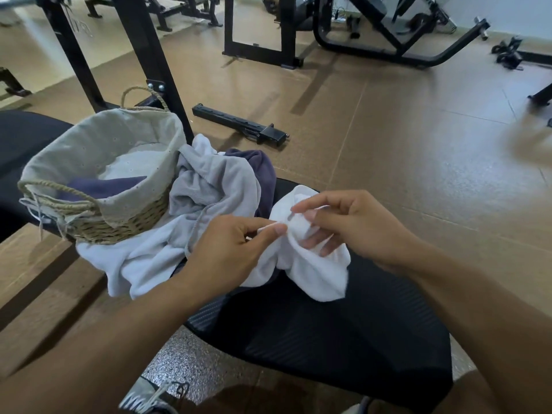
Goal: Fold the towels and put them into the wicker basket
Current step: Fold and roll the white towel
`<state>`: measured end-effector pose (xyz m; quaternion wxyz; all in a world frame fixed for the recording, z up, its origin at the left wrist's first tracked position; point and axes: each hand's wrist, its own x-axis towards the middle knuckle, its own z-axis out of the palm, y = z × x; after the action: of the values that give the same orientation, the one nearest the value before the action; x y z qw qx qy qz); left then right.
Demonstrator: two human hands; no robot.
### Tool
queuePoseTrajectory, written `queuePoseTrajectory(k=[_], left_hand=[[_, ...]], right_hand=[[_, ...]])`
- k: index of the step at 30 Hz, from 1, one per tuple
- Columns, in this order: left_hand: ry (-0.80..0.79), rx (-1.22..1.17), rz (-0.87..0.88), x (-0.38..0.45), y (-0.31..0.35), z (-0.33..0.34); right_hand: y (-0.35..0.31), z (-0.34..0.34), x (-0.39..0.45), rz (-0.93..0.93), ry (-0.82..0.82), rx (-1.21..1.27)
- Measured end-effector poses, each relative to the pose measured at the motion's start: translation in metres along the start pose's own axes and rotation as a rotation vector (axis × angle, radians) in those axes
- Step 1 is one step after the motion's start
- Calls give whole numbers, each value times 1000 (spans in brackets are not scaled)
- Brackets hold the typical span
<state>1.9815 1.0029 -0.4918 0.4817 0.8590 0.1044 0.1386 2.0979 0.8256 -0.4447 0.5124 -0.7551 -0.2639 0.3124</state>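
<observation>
- Both hands are working on one white towel [313, 273], which is hanging bunched over the black padded bench [343, 333], just right of the towel pile.
- The left hand [236, 249] is pinching a thin edge of that towel between thumb and forefinger, its grip closed tight on the cloth.
- The right hand [349, 225] is gripping the same towel from the other side, thumb on top and fingers [316, 242] curling underneath into the folds.
- One wicker basket [119, 222] with a pale cloth liner and two rope handles is sitting at the bench's left end; one purple towel [101, 186] is lying inside it.
- Three loose towels are lying heaped against the basket: one grey towel [215, 186], one pale towel beneath it [143, 258], and one purple towel behind [263, 171].
- Black gym frames [373, 31] are standing on the brown floor [418, 130] beyond.
</observation>
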Motion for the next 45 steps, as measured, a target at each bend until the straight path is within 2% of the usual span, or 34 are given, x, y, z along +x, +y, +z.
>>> queuePoseTrajectory(k=[3, 5, 9, 13, 16, 21, 26, 29, 31, 34, 36, 39, 42, 45], left_hand=[[38, -52, -52, 2, 0, -1], [64, -102, -84, 2, 1, -2], [-3, -183, -80, 2, 1, 0], [-4, -218, -66, -1, 3, 3], [33, -299, -134, 0, 5, 1], [123, -420, -266, 3, 4, -4], [93, -649, -363, 6, 7, -4], [81, -719, -373, 7, 7, -3], [127, -684, -371, 8, 8, -3], [241, -496, -325, 7, 5, -3], [267, -436, -295, 6, 5, -6], [214, -355, -211, 3, 11, -7], [112, -258, -122, -3, 14, -4], [22, -338, -108, -5, 11, 1]], right_hand=[[5, 3, 2, -90, -43, 8], [10, 4, 3, -181, 17, -159], [9, 10, 2, -238, 193, -497], [12, 21, 1, -299, 200, -660], [11, 25, 1, -322, 219, -659], [10, 20, 3, -351, 138, -574], [11, 23, 4, -420, 128, -648], [12, 30, 5, -498, 176, -657], [13, 34, 5, -546, 233, -656], [9, 36, 6, -618, 323, -664], [1, 34, 3, -617, 287, -624], [-4, 33, -2, -474, 216, -634], [4, 34, 0, -396, 286, -591], [9, 33, 3, -350, 322, -529]])
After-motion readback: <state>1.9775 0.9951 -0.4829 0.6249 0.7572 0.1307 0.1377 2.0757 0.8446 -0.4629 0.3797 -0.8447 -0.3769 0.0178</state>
